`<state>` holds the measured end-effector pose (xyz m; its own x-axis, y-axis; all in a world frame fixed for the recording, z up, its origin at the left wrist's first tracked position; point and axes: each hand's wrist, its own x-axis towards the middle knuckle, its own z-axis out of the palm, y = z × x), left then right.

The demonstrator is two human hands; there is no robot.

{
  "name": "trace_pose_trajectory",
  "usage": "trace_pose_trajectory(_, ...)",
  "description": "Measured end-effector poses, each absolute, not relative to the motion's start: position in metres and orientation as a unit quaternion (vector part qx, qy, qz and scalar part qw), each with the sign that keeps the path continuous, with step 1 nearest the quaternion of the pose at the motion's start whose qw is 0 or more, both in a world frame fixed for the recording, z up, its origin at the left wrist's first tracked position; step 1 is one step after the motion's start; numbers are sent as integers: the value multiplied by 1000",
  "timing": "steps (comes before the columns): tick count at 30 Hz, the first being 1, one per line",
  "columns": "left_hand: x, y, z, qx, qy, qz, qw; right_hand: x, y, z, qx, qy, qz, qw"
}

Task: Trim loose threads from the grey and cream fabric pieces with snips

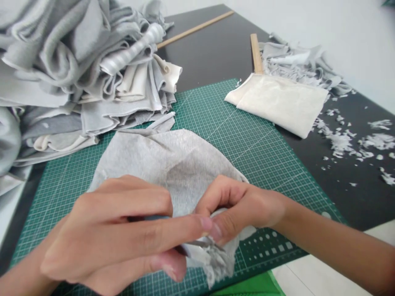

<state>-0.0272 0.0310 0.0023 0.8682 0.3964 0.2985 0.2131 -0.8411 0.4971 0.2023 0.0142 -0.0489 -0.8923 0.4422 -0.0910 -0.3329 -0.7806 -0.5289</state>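
Head view, and from where I'm standing the fingers of the left hand [105, 230] are curled tight around small scissors [202, 243], so most of the tool is hidden: only a sliver of blue handle and the thin metal blades show, and I can't tell whether the blades are open. The right hand's fingertips [216, 230] pinch narrowly on a mottled grey fleece piece [166, 164], whose lower edge looks ragged and shredded just by the blades, though the fingers cover part of it. The fleece lies over a green gridded cutting mat [234, 139]. Beyond it, a heap of soft grey and cream fabric [61, 82] runs off the left of the frame, and a folded cream cloth [277, 105] sits at the mat's far corner, against a wooden strip [256, 53]. Frayed grey offcuts [296, 65] and white scraps [339, 142] lie on the glossy black table [216, 49]
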Motion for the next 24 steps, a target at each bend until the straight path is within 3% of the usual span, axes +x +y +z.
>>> trace_pose_trajectory(9,-26,31,3,931,133,185,285,203,11,-51,-87,-262,944,181)
trace_pose_trajectory(24,-36,35,3,904,205,221,305,209,17,-50,-106,-415,860,276)
